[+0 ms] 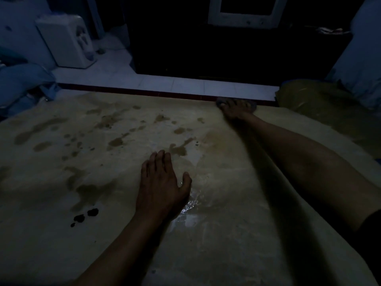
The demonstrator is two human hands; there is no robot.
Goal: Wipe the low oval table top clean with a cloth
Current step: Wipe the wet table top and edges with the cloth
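The pale table top point(226, 234) fills the lower view in dim light, with brown wet stains across its left and middle and a few small black blots near the left front. My left hand point(162, 186) lies flat on the middle of the top, fingers straight, beside a shiny wet patch. My right arm stretches to the far edge, where my right hand point(235, 109) presses down on a dark cloth point(252, 104). Only the cloth's edges show from under the fingers.
Beyond the far edge lie pale floor tiles point(165, 85) and a dark cabinet point(226, 52) with a white-framed screen point(245, 15) on it. A white appliance point(66, 40) stands at the back left. Bluish fabric point(20, 83) lies left, a yellowish bag point(321, 104) right.
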